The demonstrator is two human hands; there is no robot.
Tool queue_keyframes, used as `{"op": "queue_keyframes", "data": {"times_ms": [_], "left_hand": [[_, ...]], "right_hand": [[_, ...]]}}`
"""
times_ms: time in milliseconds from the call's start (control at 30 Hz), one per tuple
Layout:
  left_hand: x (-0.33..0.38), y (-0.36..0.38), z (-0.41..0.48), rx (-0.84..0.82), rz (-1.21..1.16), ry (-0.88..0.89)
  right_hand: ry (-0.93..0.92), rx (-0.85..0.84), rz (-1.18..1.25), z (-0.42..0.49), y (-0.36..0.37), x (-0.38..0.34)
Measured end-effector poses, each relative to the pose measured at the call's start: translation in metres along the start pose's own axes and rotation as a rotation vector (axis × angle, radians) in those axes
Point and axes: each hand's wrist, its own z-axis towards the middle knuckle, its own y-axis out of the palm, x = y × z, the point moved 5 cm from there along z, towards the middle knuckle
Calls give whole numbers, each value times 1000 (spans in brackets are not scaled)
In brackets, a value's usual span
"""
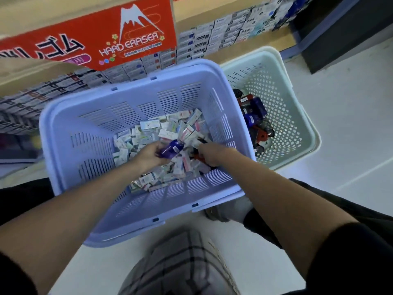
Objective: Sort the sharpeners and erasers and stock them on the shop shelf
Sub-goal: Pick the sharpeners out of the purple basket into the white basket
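Sorting step; left hand (148,155) grips a purple sharpener (171,148); right hand (212,154) digs among erasers (170,129), grip unclear; next, probably the white basket (297,116) rightward.

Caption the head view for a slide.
Left hand grips a purple sharpener over loose erasers in the lavender basket; right hand reaches in alongside.

Both bare forearms reach forward and down, hands close together. The left hand (151,156) grips a purple sharpener (171,148); the right hand (213,155) curls its fingers downward, tips hidden.
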Motion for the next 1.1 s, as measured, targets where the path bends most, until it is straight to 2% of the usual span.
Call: {"op": "queue_keyframes", "data": {"times_ms": [100,167,233,333,467,600,667,800,867,900,933,1000,1100], "left_hand": [[-6,0,1,-2,-86,23],[-7,0,-1,1,-100,34],[-7,1,-4,10,-135,35],[-14,1,-10,24,-202,0],[-19,-1,-20,71,-281,-22],[9,-12,-36,84,-290,69],[39,-21,-45,129,-224,170],[124,-23,-72,176,-36,470],[168,-15,-78,197,74,612],[187,-8,-77,195,116,679],[203,1,-73,194,156,732],[225,21,-60,229,276,784],[240,47,-38,283,461,765]], "right_hand": [[55,26,137,16,13,15],[97,101,220,21,18,21],[142,189,403,23,20,22],[316,284,727,26,26,18],[437,356,675,28,35,16],[310,468,726,2,4,6],[140,637,671,-30,-25,-5],[-143,1172,719,-128,-74,-1],[-124,1347,830,-164,-86,27],[-57,1385,883,-171,-89,47],[35,1377,930,-173,-90,67],[219,1242,1041,-158,-79,105],[360,1124,1171,-129,-54,141]]}}
